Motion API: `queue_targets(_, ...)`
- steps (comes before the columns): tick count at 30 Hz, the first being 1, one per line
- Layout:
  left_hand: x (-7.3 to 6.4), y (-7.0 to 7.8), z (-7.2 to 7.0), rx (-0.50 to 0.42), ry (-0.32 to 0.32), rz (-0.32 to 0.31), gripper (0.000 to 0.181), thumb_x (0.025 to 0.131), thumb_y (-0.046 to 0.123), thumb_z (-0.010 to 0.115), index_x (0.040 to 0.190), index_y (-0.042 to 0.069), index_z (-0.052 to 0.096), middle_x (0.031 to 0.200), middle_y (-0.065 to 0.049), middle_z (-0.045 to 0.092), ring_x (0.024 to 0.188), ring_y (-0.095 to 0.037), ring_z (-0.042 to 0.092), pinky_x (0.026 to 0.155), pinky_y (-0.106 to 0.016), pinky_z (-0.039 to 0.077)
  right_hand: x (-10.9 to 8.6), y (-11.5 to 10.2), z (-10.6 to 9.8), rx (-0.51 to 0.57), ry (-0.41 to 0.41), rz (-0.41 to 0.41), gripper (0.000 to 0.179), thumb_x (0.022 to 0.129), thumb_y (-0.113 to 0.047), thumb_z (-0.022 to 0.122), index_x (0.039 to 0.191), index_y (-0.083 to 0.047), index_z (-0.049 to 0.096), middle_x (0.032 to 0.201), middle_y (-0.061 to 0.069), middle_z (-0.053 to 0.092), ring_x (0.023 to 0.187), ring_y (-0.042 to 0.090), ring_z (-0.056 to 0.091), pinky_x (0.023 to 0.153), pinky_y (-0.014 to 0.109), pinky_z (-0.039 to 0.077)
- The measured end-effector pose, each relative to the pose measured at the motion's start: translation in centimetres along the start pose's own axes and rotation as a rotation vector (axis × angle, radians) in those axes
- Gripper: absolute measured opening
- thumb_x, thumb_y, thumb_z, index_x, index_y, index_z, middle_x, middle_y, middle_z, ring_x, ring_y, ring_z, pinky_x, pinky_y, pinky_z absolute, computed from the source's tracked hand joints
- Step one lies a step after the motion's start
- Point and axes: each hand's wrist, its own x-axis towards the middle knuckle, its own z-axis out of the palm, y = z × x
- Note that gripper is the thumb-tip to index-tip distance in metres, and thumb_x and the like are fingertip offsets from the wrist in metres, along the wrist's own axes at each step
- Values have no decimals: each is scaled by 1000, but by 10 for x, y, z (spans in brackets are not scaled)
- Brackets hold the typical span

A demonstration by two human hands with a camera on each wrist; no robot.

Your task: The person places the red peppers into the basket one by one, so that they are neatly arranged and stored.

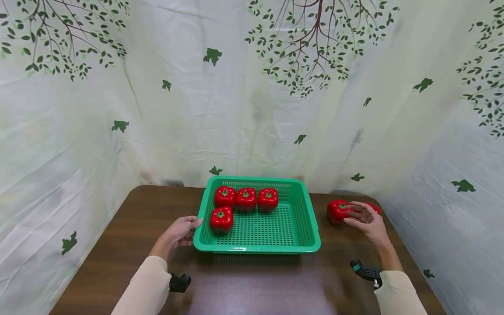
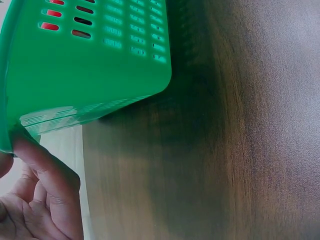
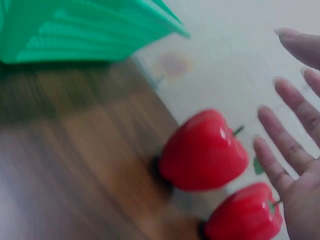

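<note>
A green plastic basket [image 1: 291,218] stands mid-table with several red bell peppers [image 1: 246,200] grouped toward its left and back. My left hand [image 1: 185,229] pinches the basket's left rim between thumb and index finger; in the left wrist view the index finger [image 2: 47,165] lies under that rim. Off to the basket's right, my right hand [image 1: 366,221] hovers over two more red bell peppers on the table. Its spread fingers hold nothing in the right wrist view, with one pepper [image 3: 205,152] and the other pepper [image 3: 245,215] below them.
The brown wooden table [image 1: 260,284] ends at the back against a pale curtain [image 1: 252,109] printed with leaves and branches, which also hangs along both sides. A black wrist device [image 1: 366,271] sits on the right forearm, another black device [image 1: 179,283] on the left.
</note>
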Motion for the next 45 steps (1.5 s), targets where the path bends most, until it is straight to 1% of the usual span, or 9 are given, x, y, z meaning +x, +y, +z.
queue_targets(3,0,0,0,0,1,0,38,101,26,50,124,-3,50,88,-6,65,71,-18,63,65,-31,54,-3,7,-9,10,69,-12,50,85,8,67,131,-1,49,116,-2,65,103,9,64,82,16,50)
queue_targets(11,0,1,1,1,-4,7,37,101,26,50,124,-4,50,89,-7,64,72,-19,63,66,-31,54,-6,18,-26,-252,363,104,59,83,-11,76,135,-7,49,115,-10,63,106,4,55,83,8,41)
queue_targets(16,0,2,1,-7,-4,4,37,101,26,49,124,-3,50,89,-6,63,72,-19,63,66,-31,53,0,17,-30,-201,535,144,52,81,-9,78,129,-15,57,113,-8,64,104,9,54,78,9,43)
queue_targets(20,1,3,3,-10,-10,6,38,101,26,50,125,-4,49,90,-7,63,73,-19,63,67,-31,54,4,19,-36,-180,604,150,51,80,-7,78,126,-19,60,117,-6,63,106,11,52,79,10,43)
queue_targets(27,-1,3,3,0,-16,9,40,101,28,50,125,-4,49,94,-7,64,76,-19,63,69,-32,54,11,42,-47,-246,591,209,59,83,-16,77,137,-22,52,141,4,50,128,19,43,108,29,34)
queue_targets(32,0,3,3,-10,-15,12,39,101,28,50,124,-3,50,94,-7,65,76,-19,64,68,-32,54,24,91,-68,-322,577,202,72,81,-30,79,144,-25,44,148,0,43,136,23,36,110,38,33)
queue_targets(35,1,3,3,-13,-12,5,37,101,28,50,123,-3,51,93,-7,65,75,-19,64,68,-32,54,28,106,-75,-325,556,244,80,79,-37,79,147,-29,38,152,0,37,140,26,30,110,46,32)
queue_targets(39,1,3,2,-3,-9,1,36,101,28,50,122,-2,51,92,-7,64,75,-19,63,68,-31,53,30,101,-73,-322,478,344,90,79,-40,79,152,-30,27,157,5,27,142,32,23,107,53,33)
queue_targets(45,-1,3,1,-2,-1,-13,36,101,27,50,122,-2,51,90,-6,64,74,-19,62,66,-31,53,26,62,-51,-354,341,415,99,84,-21,76,155,-11,8,155,26,15,139,49,16,102,64,32)
